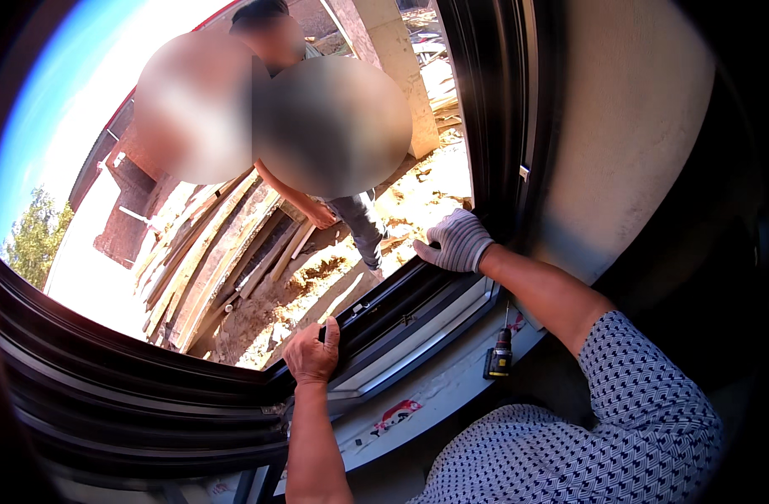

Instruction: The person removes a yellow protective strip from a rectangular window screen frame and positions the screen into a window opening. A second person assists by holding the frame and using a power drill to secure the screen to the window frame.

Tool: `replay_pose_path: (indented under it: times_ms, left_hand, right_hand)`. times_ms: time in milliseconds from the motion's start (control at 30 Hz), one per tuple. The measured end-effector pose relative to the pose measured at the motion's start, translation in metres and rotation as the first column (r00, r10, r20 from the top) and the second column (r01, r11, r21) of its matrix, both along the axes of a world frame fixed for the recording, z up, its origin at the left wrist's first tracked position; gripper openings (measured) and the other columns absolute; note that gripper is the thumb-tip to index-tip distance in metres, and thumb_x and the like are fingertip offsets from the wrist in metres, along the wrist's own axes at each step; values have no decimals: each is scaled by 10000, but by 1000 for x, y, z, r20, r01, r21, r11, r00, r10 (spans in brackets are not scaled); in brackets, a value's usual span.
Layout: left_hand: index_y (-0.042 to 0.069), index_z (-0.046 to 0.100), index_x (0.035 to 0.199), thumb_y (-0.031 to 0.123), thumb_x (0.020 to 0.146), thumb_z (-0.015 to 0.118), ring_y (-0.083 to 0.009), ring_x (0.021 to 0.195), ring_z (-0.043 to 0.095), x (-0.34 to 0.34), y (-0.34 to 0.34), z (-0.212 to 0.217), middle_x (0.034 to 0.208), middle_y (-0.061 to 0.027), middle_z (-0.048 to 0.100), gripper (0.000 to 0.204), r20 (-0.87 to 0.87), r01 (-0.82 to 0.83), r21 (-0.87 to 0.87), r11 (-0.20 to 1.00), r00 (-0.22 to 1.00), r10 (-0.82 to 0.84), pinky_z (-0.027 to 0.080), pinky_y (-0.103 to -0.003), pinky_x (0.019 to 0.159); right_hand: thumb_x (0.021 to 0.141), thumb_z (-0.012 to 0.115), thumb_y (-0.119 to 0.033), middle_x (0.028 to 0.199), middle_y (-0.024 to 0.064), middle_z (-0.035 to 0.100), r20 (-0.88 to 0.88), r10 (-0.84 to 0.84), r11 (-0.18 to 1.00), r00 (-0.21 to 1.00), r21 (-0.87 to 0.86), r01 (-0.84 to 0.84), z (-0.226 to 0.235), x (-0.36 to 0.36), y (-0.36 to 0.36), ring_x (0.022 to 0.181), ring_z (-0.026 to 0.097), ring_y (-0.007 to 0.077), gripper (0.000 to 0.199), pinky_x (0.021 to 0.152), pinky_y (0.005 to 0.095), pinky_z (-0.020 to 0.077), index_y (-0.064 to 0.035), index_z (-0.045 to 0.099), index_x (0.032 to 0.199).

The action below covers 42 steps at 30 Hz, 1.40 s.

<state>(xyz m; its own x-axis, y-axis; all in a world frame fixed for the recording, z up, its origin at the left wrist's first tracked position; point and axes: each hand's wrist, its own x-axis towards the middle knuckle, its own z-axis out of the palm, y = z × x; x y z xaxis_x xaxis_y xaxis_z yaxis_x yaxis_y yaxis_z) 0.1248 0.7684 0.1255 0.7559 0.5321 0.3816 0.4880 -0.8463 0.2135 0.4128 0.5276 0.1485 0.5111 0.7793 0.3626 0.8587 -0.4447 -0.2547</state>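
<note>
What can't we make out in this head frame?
Head view:
Left hand: grip on the window frame hidden by its own back.
Right hand: gloved back hides the contact underneath.
Co-worker: torso covered by blur patches.
Drill: tip too small.
Patterned shirt: cut off by lower edge.

1 left hand [313,353] | 1 gloved right hand [460,242] | 1 window frame [495,109] | 1 cordless drill [501,356] | 1 person outside [358,222] | 1 plank pile [219,265]
</note>
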Motion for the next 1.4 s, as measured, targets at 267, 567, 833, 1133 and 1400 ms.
replay_pose_path:
  times_ms: [267, 567, 833, 1133, 1400]
  left_hand:
    - [95, 723, 758, 635, 1008, 532, -410, 781, 703, 0, 4, -3, 786, -182, 716, 625, -21, 23, -60, 998, 999, -24, 537, -507, 704]
    - [80, 725, 771, 667, 996, 523, -380, 761, 710, -3, 5, -6, 741, -173, 707, 661, -12, 2, -72, 997, 1000, -2, 547, -480, 708]
    - [80, 767, 898, 634, 988, 529, -395, 855, 728, -5, 2, -3, 820, -189, 742, 610, 52, 11, -133, 991, 999, -4, 562, -502, 790]
    - [177, 807, 1113, 597, 966, 558, -383, 961, 740, -5, -5, 15, 1008, -181, 774, 510, -108, -70, -204, 976, 993, 49, 565, -492, 860]
    - [78, 724, 760, 562, 996, 584, -379, 781, 707, 1, -1, 0, 786, -165, 726, 556, 30, 33, -36, 999, 999, -32, 543, -493, 727]
  right_hand:
    - [967, 636, -484, 640, 168, 663, 89, -21, 997, 996, 80, 14, -25, 2, 7, 670, 672, 378, 505, 746, 472, 524, -83, 713, 670]
    - [1012, 595, -508, 706, 208, 668, 129, -36, 999, 991, 41, 31, -36, 11, 9, 731, 671, 413, 538, 750, 496, 531, -73, 680, 708]
    - [1018, 595, -498, 707, 223, 659, 117, -66, 997, 991, 42, 62, -30, 5, 10, 712, 669, 415, 530, 727, 471, 538, -72, 722, 729]
    - [975, 630, -526, 667, 186, 682, 58, -87, 996, 995, 36, 85, -32, 2, 10, 675, 711, 378, 488, 685, 444, 572, -110, 771, 762]
    - [951, 647, -494, 640, 169, 668, 101, -29, 993, 994, 119, 17, -25, 6, 6, 660, 691, 378, 483, 703, 460, 563, -90, 769, 717]
